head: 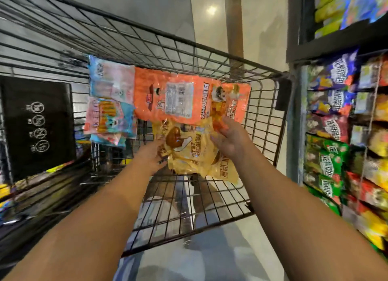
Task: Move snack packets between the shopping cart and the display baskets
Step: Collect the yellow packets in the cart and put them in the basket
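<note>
Both bare arms reach forward into the shopping cart, a black wire basket seen from above.

Left hand: lies at the 9 o'clock edge of the yellow packets. Fingers run under or against the foil; blur hides whether they curl round it. Grip state: cannot tell.

Right hand: at the 3 o'clock side of the same yellow packets. Its fingertips pinch the lower corner of the orange packets; the grip is clamped there, thumb side hidden.

Task items: the yellow packets lie on the cart floor near centre, at least two overlapping. The orange packets sit just beyond them at 12 o'clock, edges overlapping the yellow. Pink-and-blue packets are stacked at 10 o'clock against the cart's far wall.

Display baskets stand at 3 o'clock, beyond the cart's right wall, already stocked with purple, red and green bags.

Step in hand, as judged: gathering packets in the cart for transfer to the baskets, though placing into the cart cannot be ruled out.

Next move calls for: a firm hold on each slippery foil pack, a lift clear of the cart's right wall, then a swing toward 3 o'clock. Overlapped packs may drag along.
</note>
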Motion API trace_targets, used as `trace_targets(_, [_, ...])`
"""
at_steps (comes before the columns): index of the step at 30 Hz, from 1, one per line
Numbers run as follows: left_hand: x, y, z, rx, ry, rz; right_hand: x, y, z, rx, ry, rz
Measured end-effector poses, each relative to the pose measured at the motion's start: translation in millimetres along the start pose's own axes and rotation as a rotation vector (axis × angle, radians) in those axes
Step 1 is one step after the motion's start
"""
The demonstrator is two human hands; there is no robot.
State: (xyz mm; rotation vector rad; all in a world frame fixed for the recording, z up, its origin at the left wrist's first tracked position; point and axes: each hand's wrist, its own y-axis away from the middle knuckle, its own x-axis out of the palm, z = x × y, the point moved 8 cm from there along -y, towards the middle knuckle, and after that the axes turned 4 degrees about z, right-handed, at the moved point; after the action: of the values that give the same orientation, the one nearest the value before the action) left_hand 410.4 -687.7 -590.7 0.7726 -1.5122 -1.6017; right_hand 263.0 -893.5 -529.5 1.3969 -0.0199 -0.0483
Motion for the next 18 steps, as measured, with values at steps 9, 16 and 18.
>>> trace_targets(9, [-9.1,1.6,1.8,-0.066,0.395,0.002,-9.9,-17.5,-2.0,0.036,-0.305,-0.141])
trace_targets(16, [-6.2,50.6,-1.2,-0.037,0.316,0.078,12.8,-4.9,1.3,0.002,-0.384,-0.094])
trace_targets(18, [2.3,68.7,-2.5,-0.003,0.299,0.137,18.8,7.8,5.3,-0.03,-0.342,-0.085])
